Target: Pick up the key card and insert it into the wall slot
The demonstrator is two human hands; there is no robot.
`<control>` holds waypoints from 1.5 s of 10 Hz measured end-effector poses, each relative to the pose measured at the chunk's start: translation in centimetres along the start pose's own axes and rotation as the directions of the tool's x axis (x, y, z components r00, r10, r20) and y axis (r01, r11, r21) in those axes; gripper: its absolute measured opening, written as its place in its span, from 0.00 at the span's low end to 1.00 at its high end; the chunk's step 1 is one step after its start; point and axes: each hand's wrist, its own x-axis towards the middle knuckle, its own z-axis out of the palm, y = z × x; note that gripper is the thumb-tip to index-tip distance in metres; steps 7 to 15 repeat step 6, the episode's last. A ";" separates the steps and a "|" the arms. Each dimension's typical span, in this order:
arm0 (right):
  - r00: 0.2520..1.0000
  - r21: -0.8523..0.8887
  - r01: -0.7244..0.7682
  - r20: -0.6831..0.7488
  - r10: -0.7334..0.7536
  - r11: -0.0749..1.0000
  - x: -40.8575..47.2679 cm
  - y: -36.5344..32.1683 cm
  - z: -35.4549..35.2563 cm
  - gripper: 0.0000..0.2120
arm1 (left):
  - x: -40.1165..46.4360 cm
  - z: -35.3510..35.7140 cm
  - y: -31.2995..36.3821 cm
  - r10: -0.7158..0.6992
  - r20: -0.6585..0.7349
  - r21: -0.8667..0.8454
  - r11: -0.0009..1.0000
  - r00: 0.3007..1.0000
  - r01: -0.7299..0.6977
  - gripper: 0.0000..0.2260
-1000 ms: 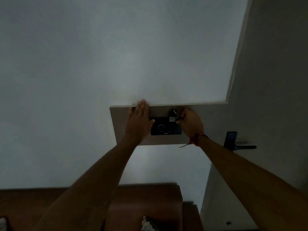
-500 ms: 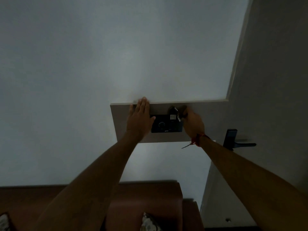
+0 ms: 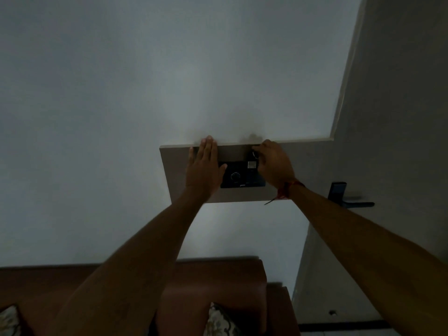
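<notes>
A black wall unit (image 3: 238,179) with a round dial is mounted on a beige wall panel (image 3: 177,170). My left hand (image 3: 204,166) lies flat and open on the panel, just left of the unit. My right hand (image 3: 275,163) is at the unit's upper right corner, its fingers pinched on a small dark key card (image 3: 252,158) with a pale tag (image 3: 251,164) at the slot. Most of the card is hidden by my fingers and the dim light. A red thread is tied round my right wrist.
A white wall fills most of the view. To the right stands a grey door (image 3: 400,141) with a dark electronic lock and lever handle (image 3: 349,198). Below is a brown sofa (image 3: 218,287) with patterned cushions (image 3: 218,321).
My right hand has risen slightly along the unit's upper right corner with the key card. My left hand stays flat on the panel. The view has shifted a little.
</notes>
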 end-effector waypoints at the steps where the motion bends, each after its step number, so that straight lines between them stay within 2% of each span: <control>1: 0.996 -0.076 0.085 0.037 -0.083 0.993 0.2 -0.3 -0.5 0.18 | 0.2 0.5 -0.1 -0.002 -0.014 -0.015 1.000 1.000 0.001 0.34; 2: 0.992 -0.110 0.112 0.065 -0.106 0.988 0.5 -0.6 -0.7 0.18 | 0.3 0.8 -0.3 -0.002 -0.026 -0.017 1.000 1.000 0.001 0.34; 3: 0.991 -0.100 0.094 0.102 -0.084 0.990 0.5 -1.2 -0.2 0.14 | 0.2 1.5 -0.2 -0.014 -0.041 -0.002 1.000 0.999 0.014 0.34; 4: 0.990 -0.093 0.073 0.131 -0.060 0.993 -0.1 -1.5 0.3 0.15 | 0.2 1.4 0.0 -0.027 -0.030 0.007 1.000 0.999 0.028 0.34; 6: 0.963 -0.269 0.147 0.258 -0.076 0.952 1.2 -2.7 -3.2 0.17 | 0.7 -1.7 -0.9 0.030 0.025 0.082 0.996 0.999 -0.032 0.35; 15: 0.963 -0.269 0.147 0.258 -0.076 0.952 1.2 -2.7 -3.2 0.17 | 0.7 -1.7 -0.9 0.030 0.025 0.082 0.996 0.999 -0.032 0.35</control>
